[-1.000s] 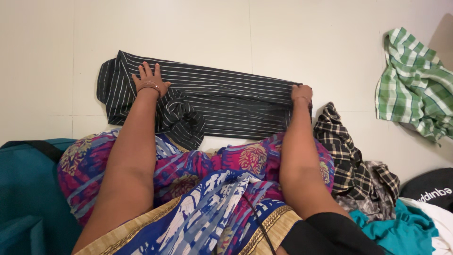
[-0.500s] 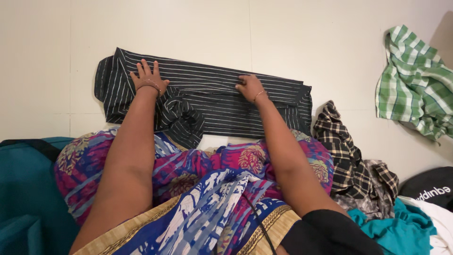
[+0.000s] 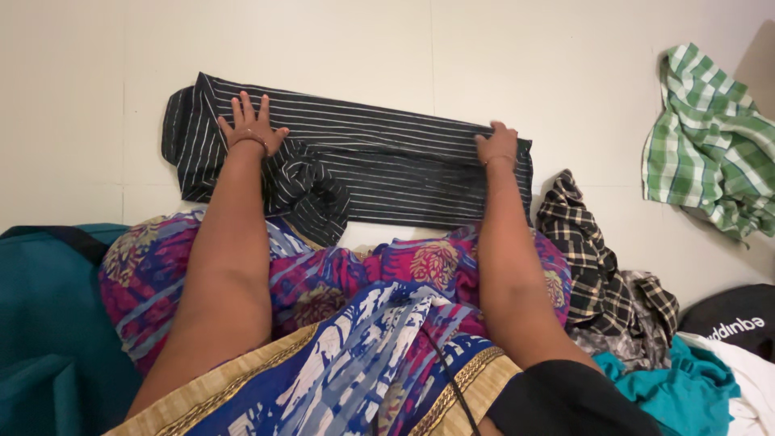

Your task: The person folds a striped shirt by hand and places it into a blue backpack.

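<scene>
A black garment with thin white stripes (image 3: pixel 379 157) lies folded into a long band on the pale floor in front of my knees. My left hand (image 3: pixel 249 127) presses flat on its left part, fingers spread, just above a bunched, knotted lump of the same cloth (image 3: pixel 311 194). My right hand (image 3: pixel 498 145) sits at the band's right end with its fingers curled over the far edge of the cloth. Both forearms reach out over my lap, which is covered in patterned pink, blue and gold fabric (image 3: pixel 363 323).
A black-and-cream checked garment (image 3: pixel 593 250) lies crumpled right of my knee. Farther right is a green-and-white checked cloth (image 3: pixel 706 137). Teal cloth (image 3: pixel 686 379), a black bag (image 3: pixel 735 323) and white fabric pile at the lower right; a teal bag (image 3: pixel 40 323) sits at the left.
My right hand went from the band's right end to its middle, then slid back out to the right end. My left hand stayed pressed on the left part.
</scene>
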